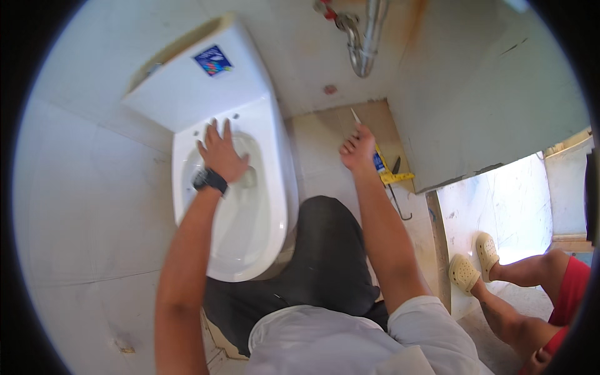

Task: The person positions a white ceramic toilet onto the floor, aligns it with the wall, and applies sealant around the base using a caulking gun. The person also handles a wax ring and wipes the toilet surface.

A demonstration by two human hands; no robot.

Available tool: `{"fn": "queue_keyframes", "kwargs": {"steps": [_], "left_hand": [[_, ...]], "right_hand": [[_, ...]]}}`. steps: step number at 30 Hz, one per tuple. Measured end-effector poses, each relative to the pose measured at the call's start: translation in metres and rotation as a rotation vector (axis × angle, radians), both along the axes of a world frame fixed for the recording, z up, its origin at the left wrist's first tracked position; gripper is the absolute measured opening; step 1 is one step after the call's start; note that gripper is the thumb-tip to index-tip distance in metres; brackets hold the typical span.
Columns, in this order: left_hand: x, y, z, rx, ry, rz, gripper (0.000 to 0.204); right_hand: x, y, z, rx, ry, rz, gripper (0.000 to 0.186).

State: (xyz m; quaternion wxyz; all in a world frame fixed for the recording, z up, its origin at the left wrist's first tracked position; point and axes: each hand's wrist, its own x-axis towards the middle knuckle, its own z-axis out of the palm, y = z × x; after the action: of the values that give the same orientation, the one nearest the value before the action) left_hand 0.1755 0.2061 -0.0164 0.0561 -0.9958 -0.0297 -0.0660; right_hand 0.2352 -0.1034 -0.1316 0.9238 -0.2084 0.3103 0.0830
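Note:
My left hand (222,150), with a black watch on the wrist, is spread open over the inside of a white toilet (278,181), fingertips near two small holes behind the bowl. Whether they touch it is unclear. The toilet has an uncovered cistern (240,69) with a blue sticker. To the right of the toilet, my right hand (357,147) is closed on a yellow caulking gun (394,176) holding a tube with a pale pointed nozzle that sticks up past my fingers.
A steel drainpipe (361,56) with a red-handled valve is on the wall. A grey partition (475,94) stands at right. A co-worker's legs (512,319) in red shorts and cream clogs (465,272) are at lower right. My dark-trousered knee (325,231) is beside the toilet.

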Motion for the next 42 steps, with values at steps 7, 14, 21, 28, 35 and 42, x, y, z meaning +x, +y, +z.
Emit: {"fn": "queue_keyframes", "kwargs": {"steps": [7, 14, 21, 28, 35, 42], "left_hand": [[0.073, 0.008, -0.047, -0.412, 0.039, 0.334, 0.139], [0.069, 0.0, -0.04, -0.274, -0.092, 0.275, 0.142], [0.062, -0.002, -0.038, -0.296, -0.128, 0.308, 0.138], [0.059, -0.003, -0.036, -0.345, -0.092, 0.257, 0.134], [0.062, -0.004, -0.04, -0.308, -0.158, 0.283, 0.141], [0.064, -0.014, -0.032, -0.149, -0.119, 0.343, 0.134]], "right_hand": [[0.087, 0.019, -0.083, 0.058, 0.04, -0.179, 0.03], [0.175, 0.044, -0.14, 0.194, -0.076, -0.421, 0.032], [0.202, 0.158, -0.184, 0.303, 0.322, -0.091, 0.03], [0.164, 0.136, -0.177, 0.368, 0.073, -0.303, 0.03], [0.145, 0.185, -0.162, 0.236, 0.141, -0.095, 0.032], [0.107, 0.079, -0.179, 0.14, 0.111, -0.033, 0.035]]}}
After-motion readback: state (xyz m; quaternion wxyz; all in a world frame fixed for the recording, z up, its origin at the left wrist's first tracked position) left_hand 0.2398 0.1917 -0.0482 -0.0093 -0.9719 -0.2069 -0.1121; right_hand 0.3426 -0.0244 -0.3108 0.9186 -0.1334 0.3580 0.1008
